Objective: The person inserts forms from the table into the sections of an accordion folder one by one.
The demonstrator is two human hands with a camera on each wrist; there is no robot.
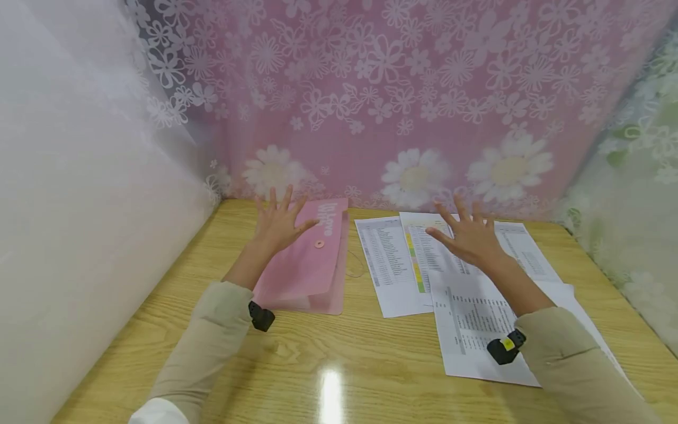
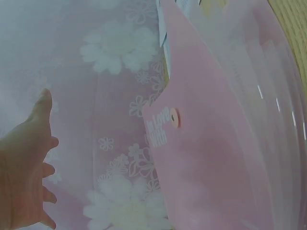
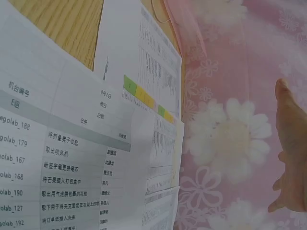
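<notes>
The left hand (image 1: pixel 278 228) is held up over a pink, translucent plastic document folder (image 1: pixel 302 268) with white lettering, its fingers spread wide and nothing gripped. The right hand (image 1: pixel 472 240) is likewise splayed, with nothing held, above several white printed paper sheets (image 1: pixel 389 265). In both wrist views, each hand is seen raised apart from what lies below.

The folder is laid flat on the left part of a wood-grain table (image 1: pixel 296 353), near a pink, flower-printed backdrop (image 1: pixel 328 135). Its flap is marked by a small round orange button (image 1: pixel 319 244), and several clear layers are seen along its edge in the left wrist view. A thin, looped cord (image 1: pixel 362 266) is seen beside its right edge; whether it is attached cannot be told. The sheets are spread to the right, partly overlapped, with coloured cells shown on one.

The folder can be judged light, smooth, rather slippery and springy, bendable but not brittle; it is best held by the near edge, with all layers pinched together so that the flap is not pulled alone. The sheets are likely limp, easily creased and prone to sliding over one another; they are better taken lightly by opposite edges, with the stack squared and supported from beneath.
</notes>
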